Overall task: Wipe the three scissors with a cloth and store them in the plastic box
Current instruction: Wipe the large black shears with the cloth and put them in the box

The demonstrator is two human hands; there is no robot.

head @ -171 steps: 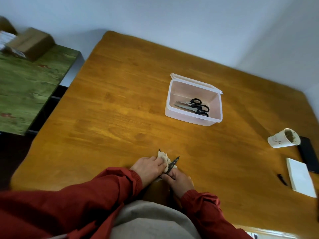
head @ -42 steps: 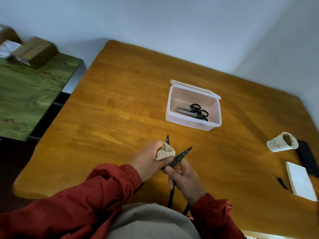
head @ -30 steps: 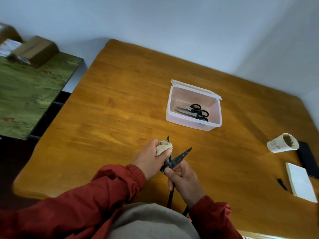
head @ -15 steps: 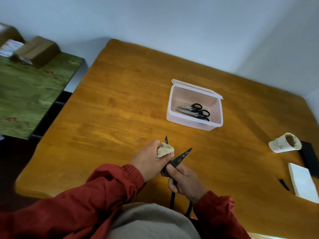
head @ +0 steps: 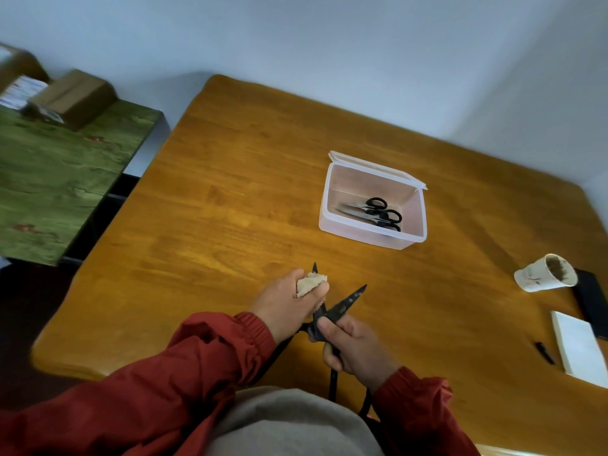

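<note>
Gripping opened black scissors (head: 342,306) near the pivot, right hand (head: 357,345); left hand (head: 286,302) pinches cloth (head: 309,283) around one blade.

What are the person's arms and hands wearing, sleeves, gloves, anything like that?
The left sleeve and right sleeve are loose, crinkled rust-red jacket fabric, each ending in a gathered elastic cuff at the wrist. The left hand and right hand are bare: no gloves, and no ring or watch shows. A grey garment lies between the sleeves.

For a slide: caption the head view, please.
Left hand wipes open black scissors with beige cloth; right hand holds them.
</note>
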